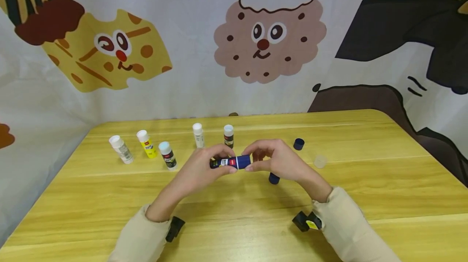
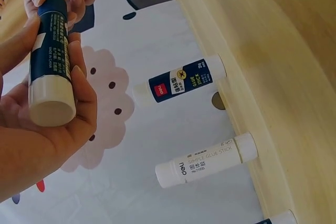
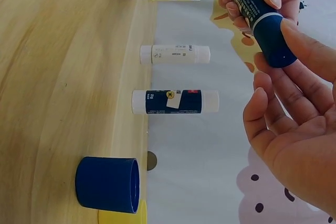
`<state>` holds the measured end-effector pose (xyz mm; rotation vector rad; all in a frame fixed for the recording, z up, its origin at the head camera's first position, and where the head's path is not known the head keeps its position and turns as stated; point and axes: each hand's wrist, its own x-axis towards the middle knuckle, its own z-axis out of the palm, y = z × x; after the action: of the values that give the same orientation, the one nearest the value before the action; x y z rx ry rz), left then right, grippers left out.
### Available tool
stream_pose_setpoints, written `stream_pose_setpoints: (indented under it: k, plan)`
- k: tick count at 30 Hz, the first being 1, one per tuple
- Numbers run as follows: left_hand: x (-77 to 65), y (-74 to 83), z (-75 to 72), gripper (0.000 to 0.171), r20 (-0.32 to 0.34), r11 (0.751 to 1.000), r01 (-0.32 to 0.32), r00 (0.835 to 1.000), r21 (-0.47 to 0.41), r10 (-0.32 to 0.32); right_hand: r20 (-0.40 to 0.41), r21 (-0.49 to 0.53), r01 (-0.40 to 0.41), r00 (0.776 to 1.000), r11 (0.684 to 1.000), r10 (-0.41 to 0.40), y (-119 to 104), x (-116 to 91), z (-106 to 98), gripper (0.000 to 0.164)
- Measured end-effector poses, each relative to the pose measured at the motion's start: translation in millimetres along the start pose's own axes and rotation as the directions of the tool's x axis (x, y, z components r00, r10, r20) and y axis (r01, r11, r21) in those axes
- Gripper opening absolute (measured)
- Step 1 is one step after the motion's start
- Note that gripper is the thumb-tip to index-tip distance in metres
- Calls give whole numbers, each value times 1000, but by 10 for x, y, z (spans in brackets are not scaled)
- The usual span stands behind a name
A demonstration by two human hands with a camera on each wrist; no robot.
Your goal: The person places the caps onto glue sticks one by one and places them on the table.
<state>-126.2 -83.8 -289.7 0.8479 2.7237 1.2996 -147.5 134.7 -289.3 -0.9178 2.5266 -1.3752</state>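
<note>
Above the middle of the table, my left hand [image 1: 204, 168] grips the body of a navy glue stick [image 1: 224, 162], which lies level. My right hand [image 1: 274, 158] pinches the blue cap [image 1: 243, 161] at its other end between thumb and fingers. A thin white ring shows where cap and body meet. In the left wrist view the white base [image 2: 52, 100] of the stick faces the camera. Under the right hand a loose blue cap [image 1: 274, 178] rests on the table, with a yellow piece [image 3: 123, 217] beyond it in the right wrist view.
Upright glue sticks line the back: a white one [image 1: 121, 149], a yellow one [image 1: 147, 144], a navy one [image 1: 167, 155], another white one [image 1: 198, 135] and another navy one [image 1: 228, 136]. To the right are a blue cap [image 1: 299, 144] and a translucent round piece [image 1: 320, 161].
</note>
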Motion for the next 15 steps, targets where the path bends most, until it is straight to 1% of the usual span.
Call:
stream_pose_setpoints:
  k: [5, 15]
  plan:
    - [2, 14, -11, 23, 3, 1000, 2, 1000, 2, -2, -1, 8, -4, 1000, 1000, 4, -4, 10, -2, 23]
    - [9, 24, -11, 21, -22, 1000, 9, 1000, -8, -9, 19, 45, 4, 1000, 999, -5, 20, 20, -25, 23]
